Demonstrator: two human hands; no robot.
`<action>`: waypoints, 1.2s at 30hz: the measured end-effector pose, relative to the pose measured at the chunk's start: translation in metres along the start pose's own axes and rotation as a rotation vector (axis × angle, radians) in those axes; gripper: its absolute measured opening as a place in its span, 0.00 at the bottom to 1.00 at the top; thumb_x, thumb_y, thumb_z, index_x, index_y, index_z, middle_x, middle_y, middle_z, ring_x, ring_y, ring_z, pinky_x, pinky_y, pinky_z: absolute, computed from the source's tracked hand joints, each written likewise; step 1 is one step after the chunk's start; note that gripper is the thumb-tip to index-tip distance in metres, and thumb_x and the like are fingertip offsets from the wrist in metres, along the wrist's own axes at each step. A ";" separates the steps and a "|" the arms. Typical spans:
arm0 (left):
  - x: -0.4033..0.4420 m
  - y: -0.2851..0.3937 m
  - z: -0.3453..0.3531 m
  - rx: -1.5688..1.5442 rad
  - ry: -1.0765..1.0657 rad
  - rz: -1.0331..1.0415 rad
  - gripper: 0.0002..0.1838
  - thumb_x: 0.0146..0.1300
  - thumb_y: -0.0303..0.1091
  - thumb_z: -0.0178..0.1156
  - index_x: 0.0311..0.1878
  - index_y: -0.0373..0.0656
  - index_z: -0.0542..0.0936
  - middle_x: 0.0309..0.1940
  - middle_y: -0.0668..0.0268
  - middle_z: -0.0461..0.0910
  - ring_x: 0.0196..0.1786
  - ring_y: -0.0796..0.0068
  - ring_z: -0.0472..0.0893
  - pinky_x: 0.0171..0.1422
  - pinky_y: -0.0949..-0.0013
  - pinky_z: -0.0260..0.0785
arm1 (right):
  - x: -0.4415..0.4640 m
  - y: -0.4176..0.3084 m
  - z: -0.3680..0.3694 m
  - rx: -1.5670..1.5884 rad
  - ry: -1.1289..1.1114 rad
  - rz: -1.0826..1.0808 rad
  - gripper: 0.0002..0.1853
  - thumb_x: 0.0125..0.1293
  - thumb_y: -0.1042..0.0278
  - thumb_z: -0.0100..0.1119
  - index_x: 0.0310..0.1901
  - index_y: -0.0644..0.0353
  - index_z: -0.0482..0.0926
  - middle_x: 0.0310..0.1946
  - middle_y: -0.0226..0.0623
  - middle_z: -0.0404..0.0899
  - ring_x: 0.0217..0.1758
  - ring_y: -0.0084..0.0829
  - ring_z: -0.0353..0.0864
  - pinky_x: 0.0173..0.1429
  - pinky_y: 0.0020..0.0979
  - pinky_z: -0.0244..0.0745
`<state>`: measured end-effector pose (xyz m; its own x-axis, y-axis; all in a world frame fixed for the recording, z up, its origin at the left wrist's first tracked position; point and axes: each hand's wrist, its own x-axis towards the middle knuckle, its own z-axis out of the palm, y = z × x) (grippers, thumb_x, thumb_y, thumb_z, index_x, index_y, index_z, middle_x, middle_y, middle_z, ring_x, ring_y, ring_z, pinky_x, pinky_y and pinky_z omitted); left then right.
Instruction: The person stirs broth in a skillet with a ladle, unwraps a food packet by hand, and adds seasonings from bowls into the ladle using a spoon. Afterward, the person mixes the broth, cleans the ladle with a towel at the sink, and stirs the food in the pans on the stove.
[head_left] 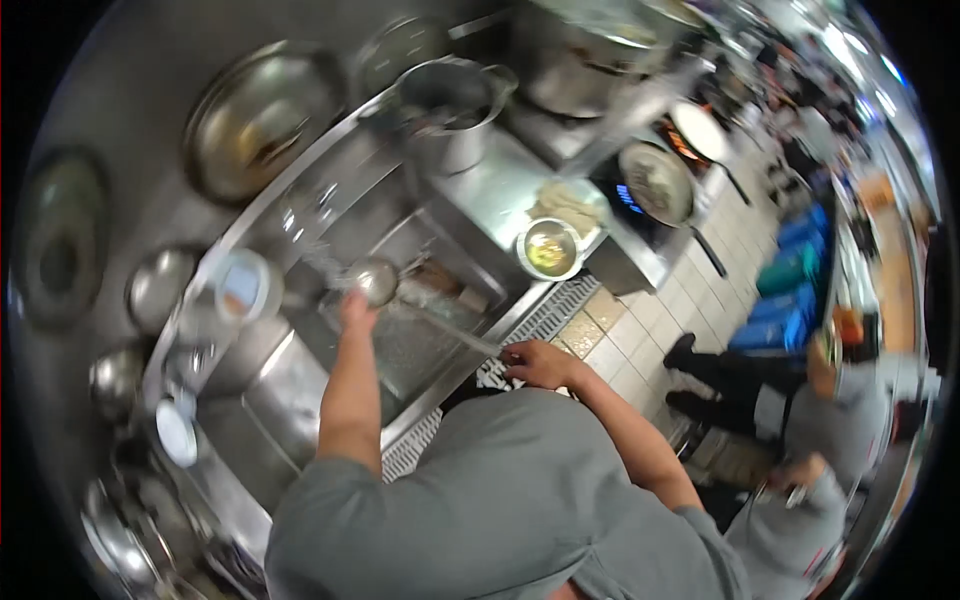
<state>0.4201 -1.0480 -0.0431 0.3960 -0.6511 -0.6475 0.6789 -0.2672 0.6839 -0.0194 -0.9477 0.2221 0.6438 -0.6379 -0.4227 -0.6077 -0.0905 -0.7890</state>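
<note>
A long-handled metal ladle [372, 281] lies slantwise over the steel sink [410, 350]. At its round bowl is my left hand [357, 309], fingers closed around the edge, partly hidden and slightly blurred. My right hand [541, 363] grips the far end of the handle near the sink's front edge. Water or wet streaks show around the ladle's bowl. Beneath it in the basin lie brownish pieces [436, 278] that I cannot make out.
Right of the sink stand a metal bowl with yellow contents [549, 252], a crumpled cloth [566, 207] and a tall pot [455, 110]. Farther on, a frying pan [656, 183] sits on a lit cooktop, its handle sticking out. Two people [835, 420] stand behind at right.
</note>
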 end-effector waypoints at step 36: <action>-0.047 0.058 0.006 0.871 -0.060 0.383 0.20 0.68 0.43 0.65 0.52 0.34 0.80 0.51 0.55 0.82 0.51 0.67 0.80 0.54 0.61 0.73 | -0.088 0.076 0.002 -0.230 0.886 0.270 0.13 0.67 0.63 0.56 0.51 0.53 0.81 0.43 0.44 0.83 0.47 0.49 0.83 0.50 0.47 0.80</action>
<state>0.4377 -1.0373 0.0292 0.4469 -0.8333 -0.3254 -0.1990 -0.4472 0.8720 -0.1210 -0.8970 0.1983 -0.0607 -0.9981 -0.0113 -0.8217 0.0564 -0.5671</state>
